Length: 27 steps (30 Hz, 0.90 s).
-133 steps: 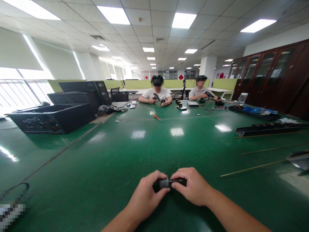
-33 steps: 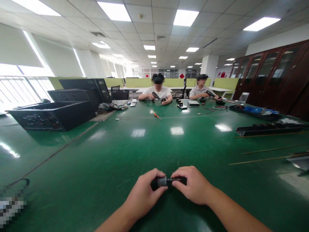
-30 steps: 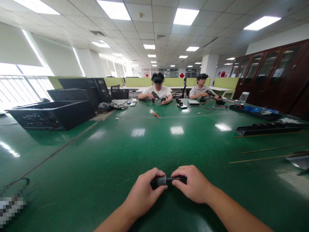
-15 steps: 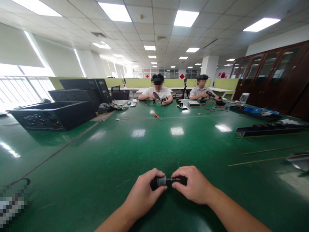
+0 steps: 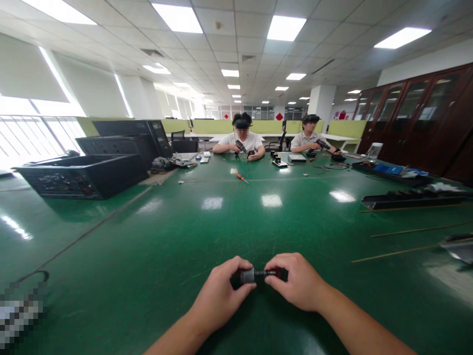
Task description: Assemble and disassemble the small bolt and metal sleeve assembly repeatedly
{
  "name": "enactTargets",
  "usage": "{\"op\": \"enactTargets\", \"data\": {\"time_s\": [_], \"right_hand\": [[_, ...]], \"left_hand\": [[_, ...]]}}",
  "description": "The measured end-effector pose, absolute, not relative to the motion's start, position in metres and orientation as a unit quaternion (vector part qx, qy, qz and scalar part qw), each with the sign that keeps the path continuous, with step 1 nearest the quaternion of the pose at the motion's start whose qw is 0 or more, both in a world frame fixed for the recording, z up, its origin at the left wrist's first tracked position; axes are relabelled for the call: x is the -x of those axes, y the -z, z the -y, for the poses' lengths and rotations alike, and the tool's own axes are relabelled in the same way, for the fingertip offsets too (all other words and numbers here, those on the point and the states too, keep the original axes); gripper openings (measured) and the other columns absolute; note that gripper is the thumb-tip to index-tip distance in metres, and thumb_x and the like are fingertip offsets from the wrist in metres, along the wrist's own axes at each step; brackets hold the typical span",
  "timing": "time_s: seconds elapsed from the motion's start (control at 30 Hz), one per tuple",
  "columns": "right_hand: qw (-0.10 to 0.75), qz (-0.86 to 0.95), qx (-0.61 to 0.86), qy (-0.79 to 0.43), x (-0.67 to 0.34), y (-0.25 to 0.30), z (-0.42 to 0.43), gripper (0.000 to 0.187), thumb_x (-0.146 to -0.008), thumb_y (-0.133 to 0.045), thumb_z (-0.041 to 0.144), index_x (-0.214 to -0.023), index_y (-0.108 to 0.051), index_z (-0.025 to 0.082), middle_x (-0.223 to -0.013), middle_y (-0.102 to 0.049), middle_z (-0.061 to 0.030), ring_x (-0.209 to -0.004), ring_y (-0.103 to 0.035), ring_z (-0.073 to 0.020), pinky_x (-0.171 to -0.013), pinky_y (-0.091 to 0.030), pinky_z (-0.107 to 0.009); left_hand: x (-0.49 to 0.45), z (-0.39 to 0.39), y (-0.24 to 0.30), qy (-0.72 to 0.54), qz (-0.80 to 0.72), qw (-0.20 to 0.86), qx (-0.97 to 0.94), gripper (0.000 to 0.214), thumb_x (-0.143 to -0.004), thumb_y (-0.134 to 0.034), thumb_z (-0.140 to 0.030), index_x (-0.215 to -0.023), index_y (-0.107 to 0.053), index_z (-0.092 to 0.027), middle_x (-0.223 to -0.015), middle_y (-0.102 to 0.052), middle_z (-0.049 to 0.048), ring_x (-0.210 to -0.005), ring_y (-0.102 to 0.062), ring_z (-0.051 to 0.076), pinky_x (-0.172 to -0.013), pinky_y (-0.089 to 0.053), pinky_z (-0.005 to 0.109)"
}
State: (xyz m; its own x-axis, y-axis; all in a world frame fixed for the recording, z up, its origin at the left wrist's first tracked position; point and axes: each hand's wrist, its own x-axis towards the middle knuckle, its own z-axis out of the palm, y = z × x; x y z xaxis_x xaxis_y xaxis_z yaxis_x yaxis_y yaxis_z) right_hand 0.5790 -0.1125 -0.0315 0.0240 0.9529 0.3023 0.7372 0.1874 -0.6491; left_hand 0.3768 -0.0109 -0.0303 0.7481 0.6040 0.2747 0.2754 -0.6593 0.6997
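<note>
Low in the head view, my left hand is closed on a small grey and black cylindrical part. Thumb and fingers press its body from below and above; its left end is hidden in the palm. A thin dark shaft runs rightward from the cylinder. My right hand pinches the shaft's far end between thumb and fingers. The part lies level, just above the green tabletop. I cannot tell its exact kind.
Black computer cases stand at left. An orange screwdriver lies ahead. Two people across the table hold power drills. Black metal rails and thin rods lie at right; a pixelated object is near left.
My right fingertips sit slightly farther right, and a little more of the shaft shows between my hands. My left hand keeps nearly the same place.
</note>
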Motion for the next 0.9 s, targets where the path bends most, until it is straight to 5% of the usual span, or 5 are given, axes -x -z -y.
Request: {"op": "enactTargets", "data": {"time_s": [0.9], "right_hand": [[0.345,0.674,0.637,-0.148,-0.5812,0.0312,0.112,0.009,-0.083,-0.066,0.024,-0.09,-0.073,0.023,-0.08,-0.072,-0.0002,-0.074,-0.064,-0.0172,-0.072,-0.045,-0.029]], "left_hand": [[-0.3769,0.0091,0.0269,-0.253,-0.259,0.319,-0.876,0.02,-0.077,-0.068,-0.015,-0.095,-0.064,-0.021,-0.09,-0.07,0.0009,-0.085,-0.065,0.019,-0.078,-0.049,0.03]]}}
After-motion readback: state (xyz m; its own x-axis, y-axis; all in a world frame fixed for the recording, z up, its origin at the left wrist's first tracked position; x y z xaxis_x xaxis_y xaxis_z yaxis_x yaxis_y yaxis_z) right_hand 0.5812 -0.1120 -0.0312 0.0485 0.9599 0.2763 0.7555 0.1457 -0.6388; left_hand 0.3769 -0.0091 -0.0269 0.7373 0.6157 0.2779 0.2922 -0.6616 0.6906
